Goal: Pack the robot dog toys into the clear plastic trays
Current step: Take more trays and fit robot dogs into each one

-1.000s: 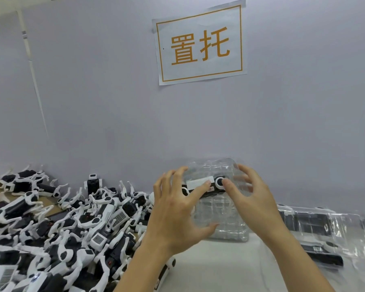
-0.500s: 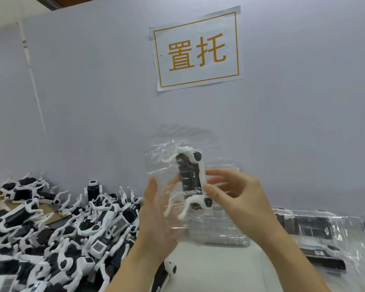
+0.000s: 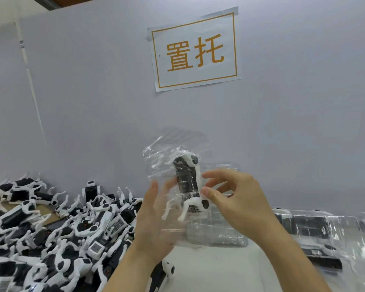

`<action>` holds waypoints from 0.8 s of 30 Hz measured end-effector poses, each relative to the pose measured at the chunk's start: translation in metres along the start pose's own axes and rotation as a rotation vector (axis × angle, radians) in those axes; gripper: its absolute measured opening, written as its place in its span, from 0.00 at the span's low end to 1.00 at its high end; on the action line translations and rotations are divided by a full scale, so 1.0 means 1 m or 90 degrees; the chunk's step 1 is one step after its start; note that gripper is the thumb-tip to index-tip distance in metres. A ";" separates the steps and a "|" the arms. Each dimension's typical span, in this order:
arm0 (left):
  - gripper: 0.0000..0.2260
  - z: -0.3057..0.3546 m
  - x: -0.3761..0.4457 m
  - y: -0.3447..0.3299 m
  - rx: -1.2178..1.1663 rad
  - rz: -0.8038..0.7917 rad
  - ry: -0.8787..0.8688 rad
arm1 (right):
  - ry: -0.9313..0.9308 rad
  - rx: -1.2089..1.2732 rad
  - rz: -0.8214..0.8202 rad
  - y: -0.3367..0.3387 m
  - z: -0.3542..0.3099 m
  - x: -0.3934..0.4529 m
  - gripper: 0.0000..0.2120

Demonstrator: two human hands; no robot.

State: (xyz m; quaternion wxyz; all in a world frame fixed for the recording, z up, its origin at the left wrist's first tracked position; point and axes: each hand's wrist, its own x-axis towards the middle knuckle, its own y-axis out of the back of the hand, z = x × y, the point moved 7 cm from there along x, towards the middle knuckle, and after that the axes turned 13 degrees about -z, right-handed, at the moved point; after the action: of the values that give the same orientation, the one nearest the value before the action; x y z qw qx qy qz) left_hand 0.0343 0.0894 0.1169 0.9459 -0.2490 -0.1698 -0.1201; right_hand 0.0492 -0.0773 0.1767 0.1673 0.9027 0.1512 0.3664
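The clear tray point(image 3: 173, 186) with its robot dog toy point(image 3: 188, 182) is now lifted off the desk point(image 3: 215, 268). The left hand point(image 3: 156, 224) cups it with straight fingers and the right hand point(image 3: 234, 205) pinches it; seating looks nearly done.

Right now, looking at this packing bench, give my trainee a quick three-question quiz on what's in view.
1. True or false: the held toy sits in a clear tray lifted off the bench.
2. Where is the pile of loose toys? A) left of the hands B) right of the hands C) on the wall
3. Which hand pinches the toy's side with thumb and fingers?

Key:
1. True. The left hand supports the tray from behind.
2. A. Filled trays lie to the right, and a tray stack stands behind the hands.
3. The right hand.
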 end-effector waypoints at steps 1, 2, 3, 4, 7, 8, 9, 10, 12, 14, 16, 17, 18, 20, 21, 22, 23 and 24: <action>0.28 0.002 0.001 -0.001 0.061 -0.022 -0.005 | -0.005 -0.007 0.021 0.005 0.003 0.000 0.10; 0.29 0.004 0.001 0.000 0.134 -0.035 -0.014 | -0.009 -0.010 0.051 0.012 0.006 -0.001 0.10; 0.29 0.004 0.002 0.000 0.208 -0.053 -0.015 | -0.011 -0.005 0.086 0.020 0.008 -0.002 0.10; 0.28 0.002 0.003 0.001 0.287 -0.070 -0.003 | -0.014 0.007 0.122 0.029 0.009 -0.004 0.11; 0.28 -0.013 0.007 0.006 0.477 -0.087 0.069 | -0.020 0.047 0.226 0.051 0.012 -0.008 0.14; 0.28 -0.018 0.009 0.007 0.533 -0.093 0.095 | -0.020 0.054 0.250 0.055 0.012 -0.009 0.15; 0.26 -0.023 0.009 0.006 0.607 -0.105 0.119 | -0.020 0.058 0.265 0.058 0.012 -0.010 0.16; 0.26 -0.029 0.010 0.006 0.696 -0.121 0.147 | -0.020 0.061 0.268 0.058 0.011 -0.010 0.16; 0.29 -0.042 0.008 0.009 0.890 -0.148 0.235 | -0.024 0.054 0.247 0.056 0.009 -0.008 0.16; 0.35 -0.057 0.007 0.015 1.055 -0.169 0.324 | -0.041 0.021 0.205 0.050 0.009 -0.007 0.15; 0.41 -0.068 0.006 0.017 1.147 -0.217 0.361 | -0.080 -0.061 0.151 0.043 0.013 -0.007 0.13; 0.42 -0.071 0.006 0.015 1.169 -0.240 0.357 | -0.109 -0.122 0.124 0.040 0.017 -0.007 0.12; 0.42 -0.072 0.006 0.014 1.180 -0.250 0.347 | -0.145 -0.194 0.103 0.038 0.022 -0.008 0.12; 0.43 -0.065 0.010 0.014 1.186 -0.206 0.318 | -0.234 -0.336 0.074 0.041 0.033 -0.012 0.16; 0.43 -0.059 0.012 0.015 1.188 -0.160 0.299 | -0.285 -0.379 0.057 0.045 0.040 -0.014 0.17; 0.43 -0.053 0.014 0.016 1.195 -0.106 0.283 | -0.341 -0.397 0.032 0.048 0.047 -0.018 0.18; 0.42 -0.047 0.015 0.018 1.204 -0.052 0.278 | -0.397 -0.398 0.002 0.050 0.054 -0.022 0.17; 0.42 -0.044 0.014 0.022 1.201 -0.004 0.293 | -0.447 -0.398 -0.031 0.051 0.061 -0.026 0.17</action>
State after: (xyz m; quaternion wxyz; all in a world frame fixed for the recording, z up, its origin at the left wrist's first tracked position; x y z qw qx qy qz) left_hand 0.0655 0.0829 0.0768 0.7668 0.6417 -0.0078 0.0170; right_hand 0.0826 -0.1450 0.1411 0.4810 0.8744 -0.0111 0.0630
